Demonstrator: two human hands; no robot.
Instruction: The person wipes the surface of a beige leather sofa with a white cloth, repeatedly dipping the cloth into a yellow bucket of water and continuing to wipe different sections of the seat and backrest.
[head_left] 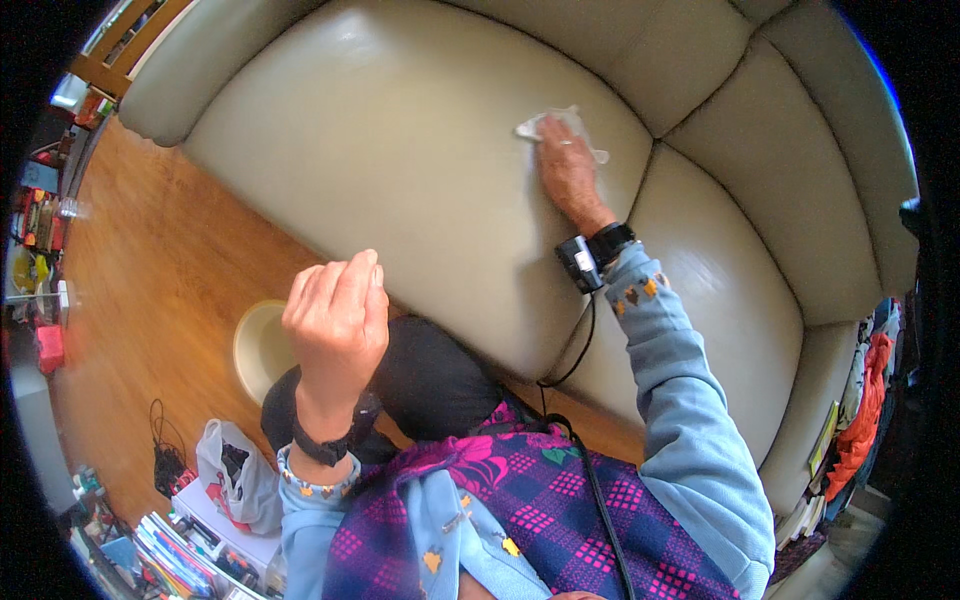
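My right hand (568,172) presses a crumpled white cloth (527,129) onto the beige sofa seat (400,140), close to the seam by the backrest. The cloth's edges stick out beyond the fingers, and the palm side is hidden. My left hand (338,315) is raised over my lap, near the front edge of the sofa, with its fingers curled in. Nothing shows sticking out of it. A black band circles each wrist, and a small black device (579,263) with a cable sits at the right one.
A cream basin (262,350) stands on the wooden floor (150,270) beside my left knee. Near it are a white plastic bag (232,480) and several books (170,550). Clothes (862,420) hang beyond the sofa's right arm. Cluttered shelves line the far left.
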